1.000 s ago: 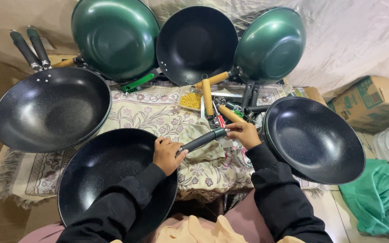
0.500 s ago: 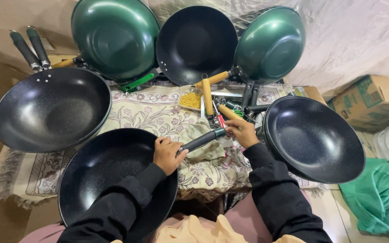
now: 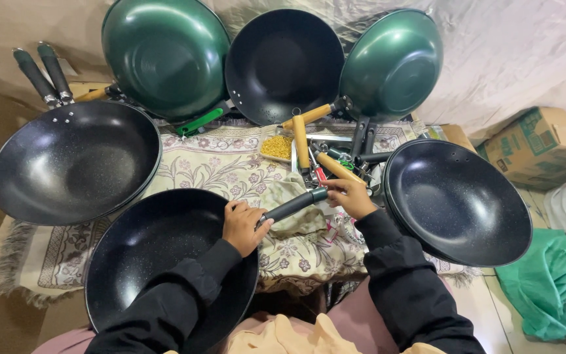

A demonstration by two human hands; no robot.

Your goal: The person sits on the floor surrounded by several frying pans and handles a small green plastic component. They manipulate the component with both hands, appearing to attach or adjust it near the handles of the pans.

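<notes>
Six pans ring the worktop [image 3: 224, 164]: four black, two green. At seven o'clock, the left hand [image 3: 244, 226] closes its fingers around the nearest black pan's [image 3: 158, 262] dark handle [image 3: 293, 204], and the right hand [image 3: 348, 196] pinches the handle's tip.

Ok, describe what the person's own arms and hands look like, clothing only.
Both arms are covered by long black sleeves of thick, soft-looking fabric, creased at the elbows and ending in snug cuffs at the wrists. The left hand and right hand are bare: no gloves, and no rings, watch or bracelets show from this view. No markings or logos are visible on the sleeves.
</notes>
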